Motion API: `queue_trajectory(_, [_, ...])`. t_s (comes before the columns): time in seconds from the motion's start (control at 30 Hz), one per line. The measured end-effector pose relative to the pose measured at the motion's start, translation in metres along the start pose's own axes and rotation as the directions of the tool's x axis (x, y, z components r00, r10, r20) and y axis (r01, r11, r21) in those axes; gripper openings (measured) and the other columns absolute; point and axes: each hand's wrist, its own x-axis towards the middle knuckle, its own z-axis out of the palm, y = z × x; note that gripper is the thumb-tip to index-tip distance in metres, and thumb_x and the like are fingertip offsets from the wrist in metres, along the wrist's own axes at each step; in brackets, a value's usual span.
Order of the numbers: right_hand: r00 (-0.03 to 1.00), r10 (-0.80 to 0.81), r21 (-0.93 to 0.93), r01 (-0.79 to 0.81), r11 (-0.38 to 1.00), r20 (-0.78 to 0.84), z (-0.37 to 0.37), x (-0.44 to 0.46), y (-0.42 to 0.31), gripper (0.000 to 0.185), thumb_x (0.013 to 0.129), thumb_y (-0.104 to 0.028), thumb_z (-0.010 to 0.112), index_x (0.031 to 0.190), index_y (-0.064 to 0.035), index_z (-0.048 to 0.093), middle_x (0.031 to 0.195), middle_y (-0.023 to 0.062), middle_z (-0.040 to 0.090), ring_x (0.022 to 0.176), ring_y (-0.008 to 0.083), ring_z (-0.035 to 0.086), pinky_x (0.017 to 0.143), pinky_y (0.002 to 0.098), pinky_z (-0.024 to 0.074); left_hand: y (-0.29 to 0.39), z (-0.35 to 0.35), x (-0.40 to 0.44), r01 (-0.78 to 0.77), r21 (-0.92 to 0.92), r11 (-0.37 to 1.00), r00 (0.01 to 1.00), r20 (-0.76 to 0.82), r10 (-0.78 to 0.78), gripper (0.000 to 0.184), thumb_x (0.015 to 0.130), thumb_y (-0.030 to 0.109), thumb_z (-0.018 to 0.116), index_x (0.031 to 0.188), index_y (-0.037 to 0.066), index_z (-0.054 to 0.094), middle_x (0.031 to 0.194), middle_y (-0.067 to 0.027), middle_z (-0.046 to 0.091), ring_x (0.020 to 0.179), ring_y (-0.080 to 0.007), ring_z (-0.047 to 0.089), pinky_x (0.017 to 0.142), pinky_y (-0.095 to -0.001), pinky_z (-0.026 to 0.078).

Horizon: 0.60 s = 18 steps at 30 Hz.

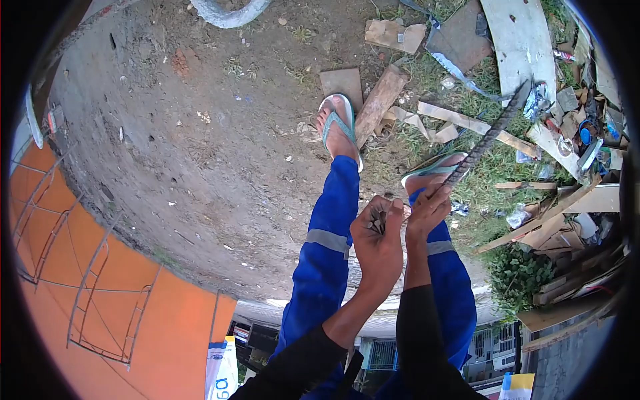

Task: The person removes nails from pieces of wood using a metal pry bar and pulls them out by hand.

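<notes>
My left hand (378, 243) is curled closed around several small, thin, dark pieces (379, 222), perhaps nails or bits of wire; their kind is not clear. Right beside it, my right hand (429, 212) is closed on the near end of a dark ribbed bar (490, 137) that looks like rebar. The bar slants away to the upper right and is blurred. Both hands are in front of my blue trousers, above the ground. Whether the two hands touch, I cannot tell.
My sandalled feet stand on dirt beside a wooden block (381, 103) and a thin plank (477, 127). Scrap wood and litter (580, 133) pile up at the right, with a leafy plant (520, 277) below. Metal frames (110, 300) lean on an orange wall (167, 333) at the left.
</notes>
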Motion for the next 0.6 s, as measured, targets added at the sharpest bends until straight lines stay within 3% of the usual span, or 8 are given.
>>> queue_trajectory(0.1, [0.996, -0.066, 0.217, 0.076, 0.973, -0.052, 0.009, 0.007, 0.021, 0.065, 0.109, -0.049, 0.038, 0.072, 0.0027, 0.052, 0.057, 0.0070, 0.045, 0.044, 0.0196, 0.039, 0.044, 0.0362, 0.0334, 0.005, 0.005, 0.000, 0.003, 0.046, 0.999, 1.000, 0.008, -0.004, 0.026, 0.102, 0.020, 0.064, 0.081, 0.012, 0.051, 0.065, 0.0066, 0.046, 0.050, 0.0012, 0.035, 0.042, -0.0203, 0.026])
queue_trajectory(0.17, [0.950, -0.242, -0.474, 0.308, 0.825, 0.196, 0.034, 0.030, 0.054, 0.067, 0.110, -0.046, 0.037, 0.077, 0.0081, 0.056, 0.058, 0.0181, 0.051, 0.047, 0.0334, 0.044, 0.049, 0.0456, 0.0394, 0.010, 0.007, -0.003, -0.005, 0.052, 0.999, 1.000, 0.011, 0.005, 0.026, 0.102, 0.020, 0.064, 0.081, 0.012, 0.051, 0.065, 0.0069, 0.046, 0.050, 0.0013, 0.034, 0.042, -0.0198, 0.027])
queue_trajectory(0.2, [0.979, -0.045, -0.670, 0.169, 0.723, 0.199, 0.039, 0.038, 0.072, 0.066, 0.110, -0.043, 0.033, 0.080, 0.0107, 0.058, 0.060, 0.0247, 0.054, 0.052, 0.0392, 0.047, 0.055, 0.0497, 0.0397, 0.010, 0.004, -0.001, -0.019, 0.063, 0.998, 1.000, 0.016, 0.018, 0.026, 0.102, 0.020, 0.064, 0.081, 0.012, 0.051, 0.065, 0.0071, 0.046, 0.050, 0.0013, 0.034, 0.042, -0.0197, 0.027])
queue_trajectory(0.3, [0.989, -0.140, -0.219, 0.149, 0.964, 0.058, 0.011, 0.031, 0.051, 0.067, 0.110, -0.044, 0.031, 0.081, 0.0096, 0.059, 0.058, 0.0217, 0.053, 0.051, 0.0358, 0.046, 0.053, 0.0470, 0.0371, 0.010, 0.002, 0.012, -0.043, 0.066, 0.997, 0.999, -0.013, 0.044, 0.027, 0.102, 0.020, 0.064, 0.080, 0.013, 0.050, 0.065, 0.0076, 0.045, 0.050, 0.0014, 0.033, 0.042, -0.0196, 0.026])
queue_trajectory(0.43, [0.967, -0.248, 0.044, 0.250, 0.967, -0.057, 0.008, 0.005, 0.008, 0.058, 0.109, -0.040, 0.036, 0.080, 0.0060, 0.058, 0.056, 0.0178, 0.049, 0.046, 0.0331, 0.043, 0.048, 0.0419, 0.0342, 0.009, 0.007, 0.005, 0.035, 0.018, 0.999, 0.999, 0.009, -0.035, 0.025, 0.102, 0.019, 0.064, 0.081, 0.013, 0.051, 0.064, 0.0076, 0.044, 0.050, 0.0017, 0.033, 0.043, -0.0189, 0.026])
queue_trajectory(0.5, [0.932, -0.360, -0.171, 0.363, 0.916, 0.048, 0.022, 0.014, 0.014, 0.056, 0.109, -0.037, 0.039, 0.082, 0.0078, 0.060, 0.059, 0.0221, 0.054, 0.051, 0.0401, 0.052, 0.051, 0.0463, 0.0386, 0.012, 0.011, 0.003, 0.028, 0.055, 0.998, 0.999, 0.013, -0.029, 0.025, 0.102, 0.019, 0.064, 0.081, 0.013, 0.051, 0.065, 0.0073, 0.044, 0.050, 0.0017, 0.033, 0.043, -0.0188, 0.026])
queue_trajectory(0.57, [0.990, -0.109, -0.579, 0.141, 0.803, 0.091, 0.036, 0.022, 0.032, 0.063, 0.109, -0.044, 0.039, 0.087, 0.0076, 0.067, 0.070, 0.0234, 0.064, 0.065, 0.0413, 0.060, 0.063, 0.0480, 0.0467, 0.012, 0.009, 0.007, -0.012, 0.069, 0.998, 1.000, 0.024, 0.010, 0.025, 0.102, 0.019, 0.064, 0.081, 0.013, 0.051, 0.065, 0.0073, 0.044, 0.050, 0.0016, 0.034, 0.042, -0.0189, 0.026])
queue_trajectory(0.6, [0.995, -0.062, -0.546, 0.094, 0.832, 0.077, 0.024, 0.023, 0.038, 0.062, 0.108, -0.042, 0.039, 0.091, 0.0104, 0.067, 0.077, 0.0322, 0.063, 0.071, 0.0486, 0.060, 0.066, 0.0512, 0.0465, 0.008, 0.006, 0.011, -0.016, 0.067, 0.998, 1.000, 0.020, 0.015, 0.026, 0.102, 0.019, 0.065, 0.081, 0.013, 0.050, 0.065, 0.0072, 0.044, 0.050, 0.0016, 0.034, 0.042, -0.0190, 0.026])
